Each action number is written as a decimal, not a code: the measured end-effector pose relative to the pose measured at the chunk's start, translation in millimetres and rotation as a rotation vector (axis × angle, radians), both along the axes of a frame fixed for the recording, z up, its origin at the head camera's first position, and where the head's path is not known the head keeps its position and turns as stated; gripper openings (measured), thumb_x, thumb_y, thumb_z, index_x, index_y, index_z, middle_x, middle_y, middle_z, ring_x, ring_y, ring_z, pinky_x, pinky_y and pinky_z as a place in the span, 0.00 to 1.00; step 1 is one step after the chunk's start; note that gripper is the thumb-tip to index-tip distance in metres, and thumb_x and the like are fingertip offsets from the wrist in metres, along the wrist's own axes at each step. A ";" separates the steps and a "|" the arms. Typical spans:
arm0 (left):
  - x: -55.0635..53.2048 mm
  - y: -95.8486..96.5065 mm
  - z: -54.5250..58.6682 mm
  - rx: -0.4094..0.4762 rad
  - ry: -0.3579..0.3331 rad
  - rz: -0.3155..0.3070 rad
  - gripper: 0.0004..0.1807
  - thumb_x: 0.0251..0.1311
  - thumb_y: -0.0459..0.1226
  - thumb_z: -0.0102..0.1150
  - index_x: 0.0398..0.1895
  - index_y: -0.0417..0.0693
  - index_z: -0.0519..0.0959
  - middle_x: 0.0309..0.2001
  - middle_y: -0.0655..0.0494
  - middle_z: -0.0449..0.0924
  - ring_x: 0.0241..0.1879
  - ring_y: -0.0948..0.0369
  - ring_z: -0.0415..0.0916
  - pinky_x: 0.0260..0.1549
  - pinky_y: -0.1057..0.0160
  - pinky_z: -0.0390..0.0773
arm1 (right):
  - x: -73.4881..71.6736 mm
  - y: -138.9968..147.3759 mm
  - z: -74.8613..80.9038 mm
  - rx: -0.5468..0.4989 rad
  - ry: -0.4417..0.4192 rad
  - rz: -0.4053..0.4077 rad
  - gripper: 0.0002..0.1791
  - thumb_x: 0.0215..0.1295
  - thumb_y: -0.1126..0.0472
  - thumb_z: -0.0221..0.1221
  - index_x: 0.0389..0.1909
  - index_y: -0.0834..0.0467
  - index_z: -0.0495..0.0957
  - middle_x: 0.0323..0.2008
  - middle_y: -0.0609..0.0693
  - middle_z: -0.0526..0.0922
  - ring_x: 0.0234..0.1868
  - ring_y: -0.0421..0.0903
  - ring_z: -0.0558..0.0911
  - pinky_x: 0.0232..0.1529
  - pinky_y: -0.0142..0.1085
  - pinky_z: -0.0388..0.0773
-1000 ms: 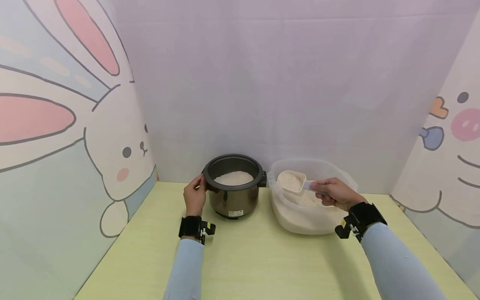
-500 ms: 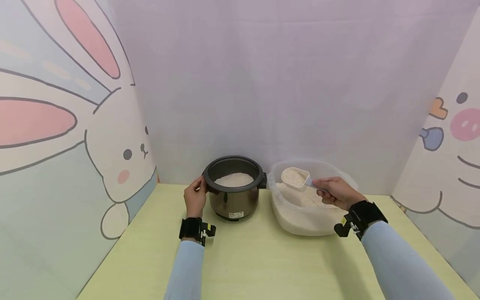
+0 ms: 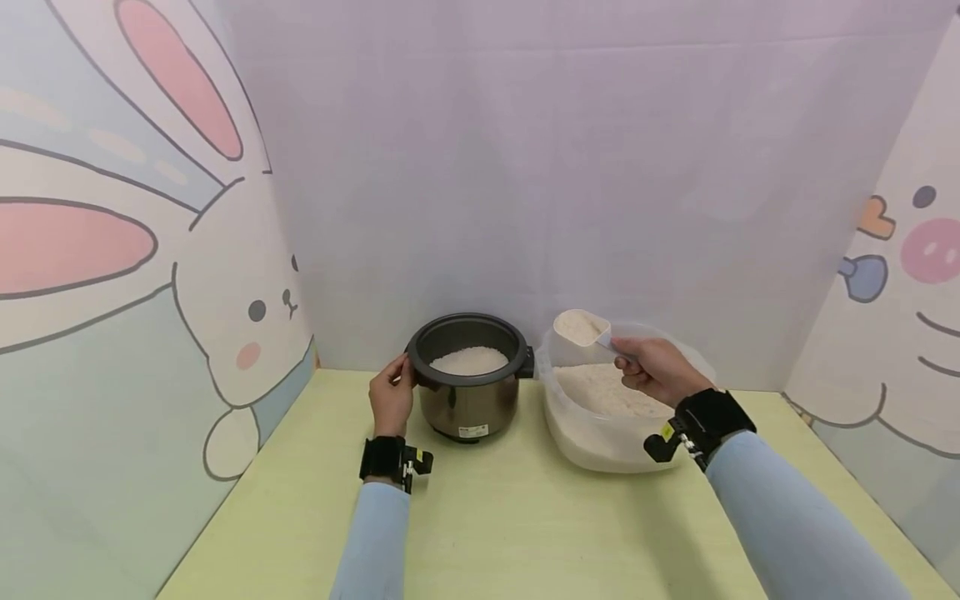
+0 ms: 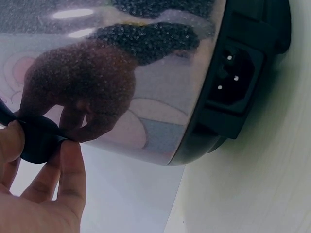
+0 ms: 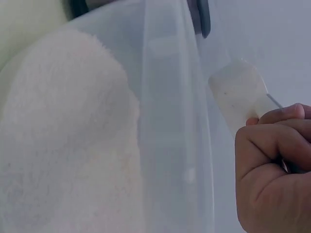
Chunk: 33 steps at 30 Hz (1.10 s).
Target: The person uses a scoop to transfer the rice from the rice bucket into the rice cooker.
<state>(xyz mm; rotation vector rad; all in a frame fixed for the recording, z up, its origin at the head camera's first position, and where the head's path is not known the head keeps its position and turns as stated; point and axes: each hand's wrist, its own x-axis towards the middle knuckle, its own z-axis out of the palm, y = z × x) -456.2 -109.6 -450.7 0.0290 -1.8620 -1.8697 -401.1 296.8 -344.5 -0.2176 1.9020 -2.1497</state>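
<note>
A dark rice cooker (image 3: 442,407) without a lid stands at the back of the table, white rice (image 3: 471,361) inside it. At its left side my left hand (image 3: 392,398) pinches the black side handle (image 4: 41,145) between thumb and fingers. My right hand (image 3: 658,371) grips the handle of a white measuring scoop (image 3: 582,328) heaped with rice, held roughly level. The scoop is raised over the back left rim of a clear plastic bin (image 3: 551,387), which holds more rice (image 3: 611,390). Seen from the right wrist, the scoop (image 5: 238,90) shows its outer side beyond the bin wall.
A pale curtain (image 3: 465,183) hangs right behind the cooker and bin. Printed cartoon panels (image 3: 217,350) flank the yellow-green table (image 3: 510,525) on both sides. The cooker's right handle (image 3: 527,362) sits close to the bin's left rim.
My right hand has lifted the rice-filled scoop from low inside the bin up to its back rim, and has shifted slightly left lately. My left hand stays on the cooker handle.
</note>
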 end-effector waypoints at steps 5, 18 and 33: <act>-0.4 0.3 0.8 0.003 -0.001 0.010 0.14 0.73 0.33 0.59 0.57 0.39 0.85 0.52 0.40 0.84 0.40 0.56 0.84 0.40 0.71 0.85 | -1.9 -25.2 14.9 -0.087 -0.028 -0.018 0.09 0.85 0.59 0.43 0.53 0.61 0.64 0.26 0.46 0.65 0.23 0.39 0.57 0.26 0.33 0.49; -2.3 6.6 0.7 0.001 -0.006 0.004 0.14 0.73 0.33 0.59 0.57 0.40 0.85 0.52 0.41 0.85 0.44 0.51 0.85 0.42 0.68 0.87 | -3.2 -82.8 36.0 -0.185 -0.135 -0.100 0.04 0.85 0.63 0.39 0.50 0.59 0.61 0.30 0.48 0.63 0.26 0.38 0.59 0.24 0.28 0.54; -3.3 7.5 1.2 -0.004 0.017 0.002 0.13 0.73 0.33 0.59 0.56 0.40 0.85 0.51 0.41 0.85 0.41 0.53 0.85 0.40 0.69 0.86 | -14.9 -125.5 34.7 -0.053 -0.043 -0.232 0.14 0.81 0.65 0.48 0.60 0.68 0.65 0.31 0.49 0.69 0.27 0.38 0.63 0.25 0.27 0.58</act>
